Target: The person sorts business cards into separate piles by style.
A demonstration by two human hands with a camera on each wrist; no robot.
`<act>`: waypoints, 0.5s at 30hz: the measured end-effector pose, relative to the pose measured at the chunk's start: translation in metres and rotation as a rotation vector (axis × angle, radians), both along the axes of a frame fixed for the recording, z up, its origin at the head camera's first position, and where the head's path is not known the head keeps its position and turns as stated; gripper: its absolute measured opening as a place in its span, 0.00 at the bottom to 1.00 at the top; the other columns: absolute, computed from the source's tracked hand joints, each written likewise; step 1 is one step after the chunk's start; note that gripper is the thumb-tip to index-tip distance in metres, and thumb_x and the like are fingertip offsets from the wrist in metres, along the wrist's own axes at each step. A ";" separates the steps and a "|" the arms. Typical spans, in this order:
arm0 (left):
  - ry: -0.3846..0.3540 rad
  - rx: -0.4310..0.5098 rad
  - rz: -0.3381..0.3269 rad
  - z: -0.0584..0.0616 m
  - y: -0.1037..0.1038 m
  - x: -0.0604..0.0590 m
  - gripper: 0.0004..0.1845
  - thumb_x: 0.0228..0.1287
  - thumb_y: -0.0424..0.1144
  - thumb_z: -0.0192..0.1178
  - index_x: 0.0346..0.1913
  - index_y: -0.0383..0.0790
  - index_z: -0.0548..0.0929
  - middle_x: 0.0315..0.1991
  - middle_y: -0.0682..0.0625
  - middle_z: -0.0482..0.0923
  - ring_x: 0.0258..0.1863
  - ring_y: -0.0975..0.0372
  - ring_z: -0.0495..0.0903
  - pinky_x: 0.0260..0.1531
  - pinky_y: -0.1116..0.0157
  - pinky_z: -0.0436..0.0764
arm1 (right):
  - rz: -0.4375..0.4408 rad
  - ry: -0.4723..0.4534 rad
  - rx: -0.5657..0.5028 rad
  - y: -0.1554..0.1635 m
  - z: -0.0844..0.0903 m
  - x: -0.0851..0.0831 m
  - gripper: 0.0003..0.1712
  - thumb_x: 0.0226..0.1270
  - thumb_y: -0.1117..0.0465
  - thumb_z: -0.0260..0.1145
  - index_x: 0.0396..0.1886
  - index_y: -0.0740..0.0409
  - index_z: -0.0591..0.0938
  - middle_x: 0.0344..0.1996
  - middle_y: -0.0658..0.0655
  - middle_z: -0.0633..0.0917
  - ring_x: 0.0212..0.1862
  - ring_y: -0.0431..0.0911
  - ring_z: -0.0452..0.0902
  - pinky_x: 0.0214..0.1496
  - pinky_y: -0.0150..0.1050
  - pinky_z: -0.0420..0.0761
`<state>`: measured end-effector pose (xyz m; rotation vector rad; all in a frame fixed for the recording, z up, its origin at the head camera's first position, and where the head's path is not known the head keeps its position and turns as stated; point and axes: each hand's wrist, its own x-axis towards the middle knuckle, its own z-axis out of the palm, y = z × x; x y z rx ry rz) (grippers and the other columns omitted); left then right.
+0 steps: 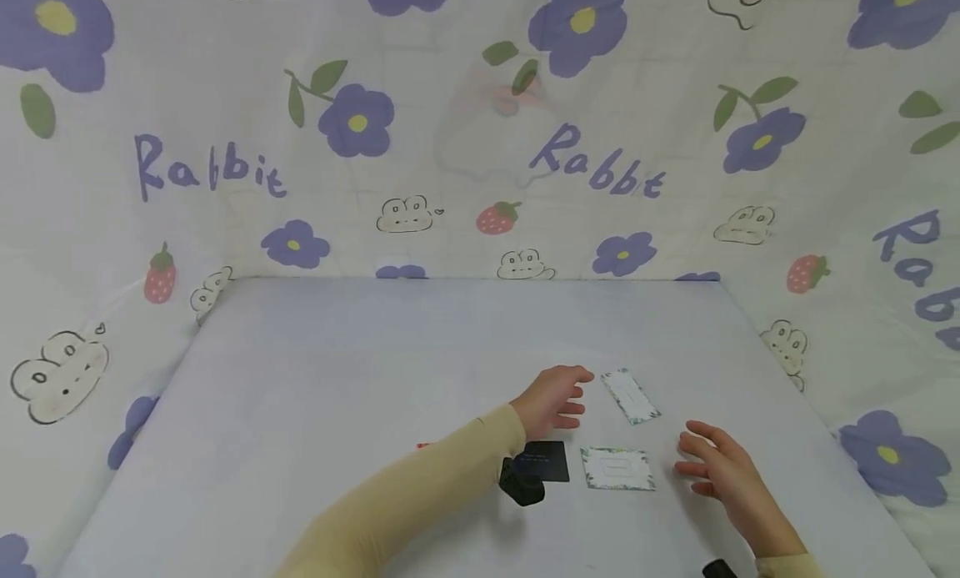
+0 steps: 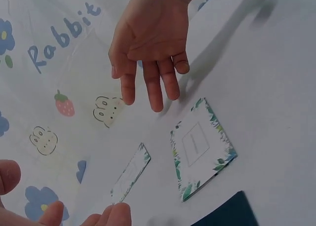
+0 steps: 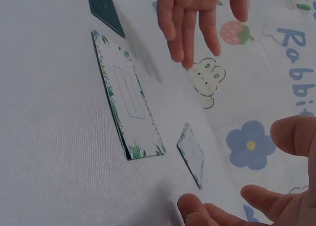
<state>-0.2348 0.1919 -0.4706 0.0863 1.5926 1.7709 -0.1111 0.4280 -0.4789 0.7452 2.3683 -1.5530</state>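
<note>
Two white cards with leafy green borders lie flat on the white table. The farther card (image 1: pixel 630 396) is turned at a slant, just right of my left hand's fingertips in the head view. Nearer to me, a second leafy card (image 1: pixel 618 469) has a small framed text box in its middle. My left hand (image 1: pixel 553 401) is held over the table with its fingers loosely spread and nothing in them. Beneath that wrist is a dark card (image 1: pixel 547 461), partly covered by the wrist camera. To the right of both leafy cards hovers my right hand (image 1: pixel 716 469), fingers relaxed and holding nothing.
A small red item (image 1: pixel 423 446) peeks out behind my left forearm, mostly hidden. White cloth (image 1: pixel 450 144) printed with flowers, rabbits and strawberries rises along the back and sides of the table (image 1: pixel 337 353).
</note>
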 end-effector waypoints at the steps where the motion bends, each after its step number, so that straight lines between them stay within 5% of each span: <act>1: 0.006 -0.005 -0.001 0.000 0.007 -0.004 0.32 0.74 0.48 0.54 0.76 0.41 0.66 0.75 0.34 0.64 0.68 0.42 0.73 0.68 0.47 0.75 | -0.001 0.014 -0.010 0.001 0.000 -0.002 0.40 0.82 0.45 0.48 0.80 0.66 0.52 0.73 0.76 0.65 0.45 0.34 0.82 0.44 0.36 0.81; 10: 0.146 -0.210 0.012 -0.019 0.062 -0.039 0.28 0.73 0.51 0.57 0.70 0.43 0.74 0.69 0.45 0.73 0.65 0.47 0.75 0.59 0.50 0.80 | -0.030 0.054 -0.069 0.003 -0.003 -0.015 0.40 0.82 0.46 0.49 0.79 0.67 0.52 0.71 0.76 0.67 0.45 0.37 0.82 0.45 0.36 0.78; 15: 0.268 -0.328 -0.009 -0.025 0.083 -0.045 0.26 0.70 0.53 0.58 0.65 0.43 0.77 0.62 0.47 0.78 0.53 0.56 0.77 0.46 0.57 0.82 | -0.057 0.065 -0.099 -0.001 -0.005 -0.018 0.40 0.81 0.46 0.51 0.79 0.66 0.54 0.70 0.75 0.69 0.46 0.41 0.83 0.45 0.37 0.77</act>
